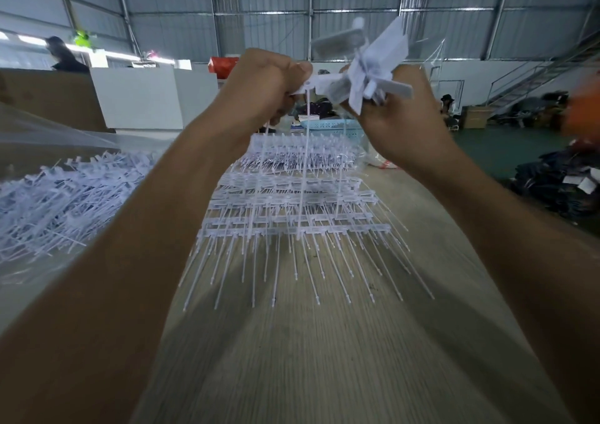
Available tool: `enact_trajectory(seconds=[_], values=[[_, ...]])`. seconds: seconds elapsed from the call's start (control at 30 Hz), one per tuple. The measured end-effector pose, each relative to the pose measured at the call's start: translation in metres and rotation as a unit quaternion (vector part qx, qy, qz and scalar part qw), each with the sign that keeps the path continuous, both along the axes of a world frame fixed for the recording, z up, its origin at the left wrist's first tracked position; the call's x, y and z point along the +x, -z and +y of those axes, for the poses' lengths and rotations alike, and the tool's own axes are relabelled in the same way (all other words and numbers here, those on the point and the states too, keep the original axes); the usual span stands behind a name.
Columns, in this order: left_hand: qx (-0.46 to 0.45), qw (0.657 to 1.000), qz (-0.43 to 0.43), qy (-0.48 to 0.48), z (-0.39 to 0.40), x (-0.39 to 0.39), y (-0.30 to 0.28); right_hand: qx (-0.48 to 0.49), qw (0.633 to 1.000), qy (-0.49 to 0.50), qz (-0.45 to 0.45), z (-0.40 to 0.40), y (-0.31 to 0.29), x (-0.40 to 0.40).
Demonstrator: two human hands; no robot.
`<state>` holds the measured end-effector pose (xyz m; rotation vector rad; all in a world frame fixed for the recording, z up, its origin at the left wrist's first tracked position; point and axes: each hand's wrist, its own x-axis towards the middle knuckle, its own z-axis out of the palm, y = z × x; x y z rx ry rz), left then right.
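Two bare forearms rise from the near edge over a pale wooden table [324,358]; past them, in the middle of the table, lie rows of white plastic seal tags [292,203] joined in strips, their thin tails pointing toward the viewer; to the left a loose heap of separated tags [65,196] rests on a clear plastic sheet [48,131]. Above the rows both hands are raised and close together; the left hand [263,89] has its fingers curled and pinches the head of a single tag [308,86], whose long tail hangs straight down toward the strips; the right hand [396,121], just beside it, grips a bundle of tags [360,79] in curled fingers, the flat labels fanning up and outward, blurred. Behind the hands sits a light blue basket [328,125]; farther right lie piles of dark garments [558,177] on the green floor, a cardboard box [475,116] and a metal staircase [532,79]; at far left a person [63,55] stands behind a partition.
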<state>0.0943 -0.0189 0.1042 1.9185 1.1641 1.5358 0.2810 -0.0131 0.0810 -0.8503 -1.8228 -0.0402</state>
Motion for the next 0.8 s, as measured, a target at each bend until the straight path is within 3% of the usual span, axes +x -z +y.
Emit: enact_trajectory(seconds=[0.17,0.33,0.47,0.63,0.73,0.8], values=[[-0.101,0.993,0.004,-0.068,0.003,0.005,-0.009,0.111,0.993,0.031,-0.033,-0.005,0.005,-0.006],[-0.085,0.996,-0.030,0.024,-0.005,-0.003,-0.002,0.174,0.980,0.052,-0.084,-0.008,0.002,-0.007],[-0.138,0.985,-0.076,0.068,-0.006,0.000,-0.005,0.164,0.984,0.047,-0.059,-0.006,0.000,-0.006],[-0.199,0.962,-0.082,0.166,-0.009,-0.001,-0.001,0.231,0.969,0.042,-0.082,-0.006,0.002,-0.004],[-0.179,0.976,-0.057,0.109,-0.009,0.000,-0.002,0.173,0.980,0.050,-0.089,-0.002,0.003,-0.003],[-0.111,0.993,0.021,0.026,-0.010,-0.002,-0.003,0.123,0.986,0.059,-0.100,0.003,0.004,-0.003]])
